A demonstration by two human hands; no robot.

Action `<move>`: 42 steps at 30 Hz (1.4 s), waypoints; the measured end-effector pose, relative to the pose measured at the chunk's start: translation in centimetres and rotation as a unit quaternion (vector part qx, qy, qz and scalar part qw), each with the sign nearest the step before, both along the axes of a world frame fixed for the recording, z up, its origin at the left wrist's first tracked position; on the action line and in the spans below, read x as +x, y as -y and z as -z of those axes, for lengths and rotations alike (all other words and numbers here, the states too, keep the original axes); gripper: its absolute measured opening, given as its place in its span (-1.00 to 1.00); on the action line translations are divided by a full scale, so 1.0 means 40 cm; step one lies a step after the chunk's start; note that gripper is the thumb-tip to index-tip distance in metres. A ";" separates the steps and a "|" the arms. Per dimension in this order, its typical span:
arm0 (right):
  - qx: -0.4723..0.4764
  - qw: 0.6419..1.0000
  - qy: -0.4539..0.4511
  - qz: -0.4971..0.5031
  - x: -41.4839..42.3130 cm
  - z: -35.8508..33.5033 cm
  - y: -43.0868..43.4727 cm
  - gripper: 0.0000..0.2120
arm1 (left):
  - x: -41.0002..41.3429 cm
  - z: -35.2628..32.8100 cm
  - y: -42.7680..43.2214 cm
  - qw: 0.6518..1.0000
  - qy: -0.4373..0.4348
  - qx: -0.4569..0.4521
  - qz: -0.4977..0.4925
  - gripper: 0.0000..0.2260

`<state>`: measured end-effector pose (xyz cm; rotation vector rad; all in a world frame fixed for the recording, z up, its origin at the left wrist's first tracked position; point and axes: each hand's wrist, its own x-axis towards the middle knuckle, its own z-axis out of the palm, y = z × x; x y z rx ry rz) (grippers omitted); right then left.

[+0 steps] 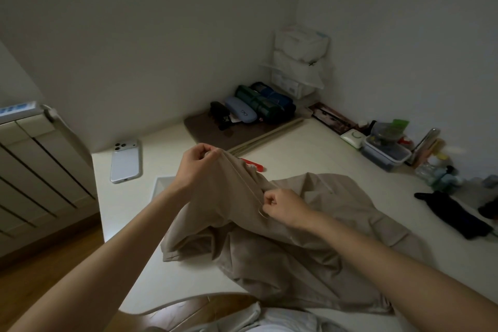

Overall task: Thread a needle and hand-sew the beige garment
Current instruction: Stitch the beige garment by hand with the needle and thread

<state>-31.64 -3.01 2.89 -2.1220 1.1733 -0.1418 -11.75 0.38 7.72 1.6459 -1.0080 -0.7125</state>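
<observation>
The beige garment [283,245] lies crumpled on the white table [310,143], its upper part lifted. My left hand [198,167] pinches a raised fold of the garment at the top. My right hand [283,206] grips the same seam lower down, fingers curled, so the seam stretches taut between both hands. A thin shiny sliver shows below my right fingers; I cannot tell whether it is a needle. No thread is plainly visible.
A white phone [125,160] lies face down at the left. A red object [253,165] peeks out behind the garment. Cases and pouches [258,105] sit at the back, containers [385,151] and a dark cloth [452,213] on the right. A radiator [35,170] stands left.
</observation>
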 end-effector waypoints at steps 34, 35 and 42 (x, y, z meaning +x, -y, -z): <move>0.029 0.972 0.233 0.030 0.071 -0.125 0.043 -0.71 | -0.016 -0.015 -0.032 0.977 0.010 0.099 0.188 -0.79; 0.021 0.971 0.235 0.033 0.070 -0.123 0.042 -0.69 | -0.015 -0.015 -0.034 0.976 0.007 0.105 0.190 -0.79; 0.007 0.972 0.230 0.037 0.064 -0.119 0.042 -0.69 | -0.013 -0.008 -0.041 0.983 -0.003 0.067 0.173 -0.87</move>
